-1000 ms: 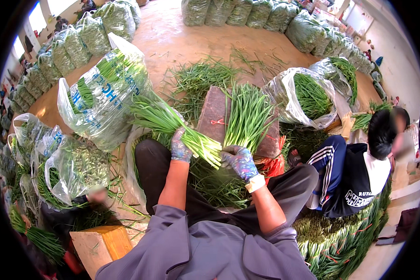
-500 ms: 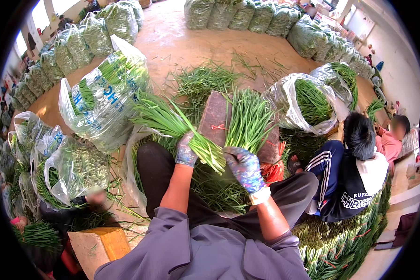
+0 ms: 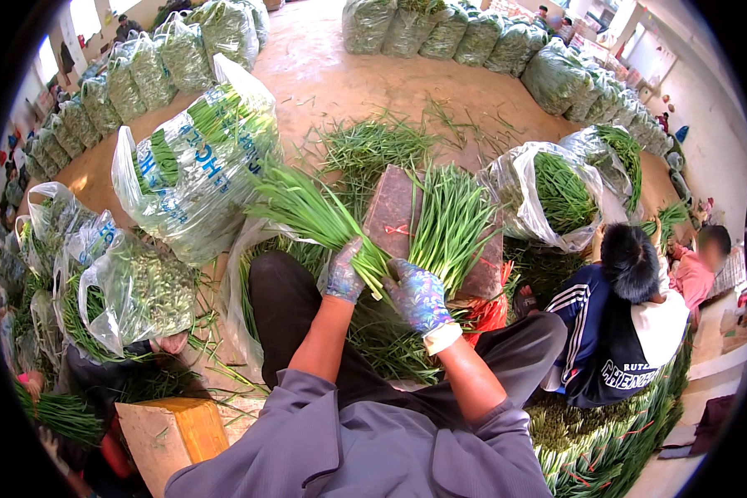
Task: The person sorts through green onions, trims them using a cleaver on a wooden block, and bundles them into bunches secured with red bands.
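My left hand (image 3: 344, 272), in a patterned glove, is closed around a bunch of long green chives (image 3: 311, 212), leaves pointing to the far left. My right hand (image 3: 417, 300), gloved alike, is at the pale stalk ends, its fingers bent against them and partly hiding them. Just beyond it, a second pile of chives (image 3: 450, 228) lies on a brown slab (image 3: 388, 212). On the slab's left part sits a thin red tie (image 3: 397, 230). A bundle of red ties (image 3: 491, 314) hangs by the slab's near right corner.
Loose chives (image 3: 373, 149) lie beyond the slab. Filled plastic bags stand left (image 3: 199, 166) and right (image 3: 548, 195). A wooden box (image 3: 178, 432) is at the near left. Close on my right sits a person (image 3: 618, 324) beside stacked tied bunches (image 3: 614, 448). More bags line the back.
My right hand has moved slightly left and turned in against the stalk ends, now covering part of them. The bunch stays in my left hand. The view has shifted a little.
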